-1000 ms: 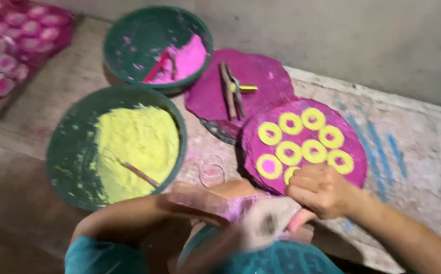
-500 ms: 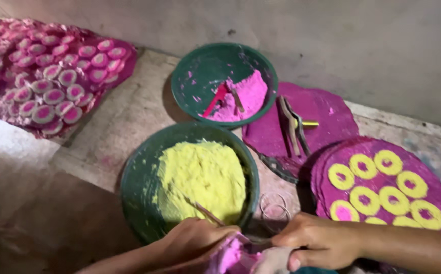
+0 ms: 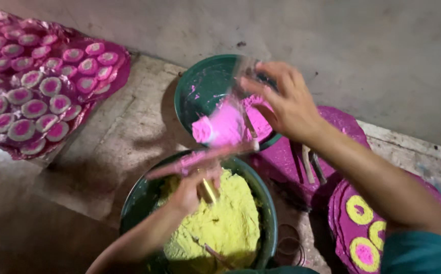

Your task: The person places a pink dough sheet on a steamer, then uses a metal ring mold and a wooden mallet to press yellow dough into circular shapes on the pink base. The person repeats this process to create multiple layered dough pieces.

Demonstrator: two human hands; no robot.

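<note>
My left hand (image 3: pixel 192 187) hovers over a green bowl (image 3: pixel 138 203) of yellow powder (image 3: pixel 230 223) and grips a flat, pink-stained strip (image 3: pixel 200 156) held roughly level. My right hand (image 3: pixel 289 101) reaches over a second green bowl (image 3: pixel 189 89) holding pink powder (image 3: pixel 262 121). Its fingers close on a blurred, pink-coated mould (image 3: pixel 220 126), with a clear part near the fingertips. What the mould is exactly cannot be told. A thin stick (image 3: pixel 215 253) lies in the yellow powder.
A pink sheet (image 3: pixel 78 109) at the left carries several round pieces with pink centres. At the right, a pink plate (image 3: pixel 340 223) bears yellow rings (image 3: pixel 358 209). Metal tongs (image 3: pixel 309 163) lie on a pink mat behind it. A grey wall runs along the back.
Both hands have risen from the near edge. The right hand has carried the pink mould over the pink-powder bowl, and the left hand has lifted the strip above the yellow powder. The view has shifted left.
</note>
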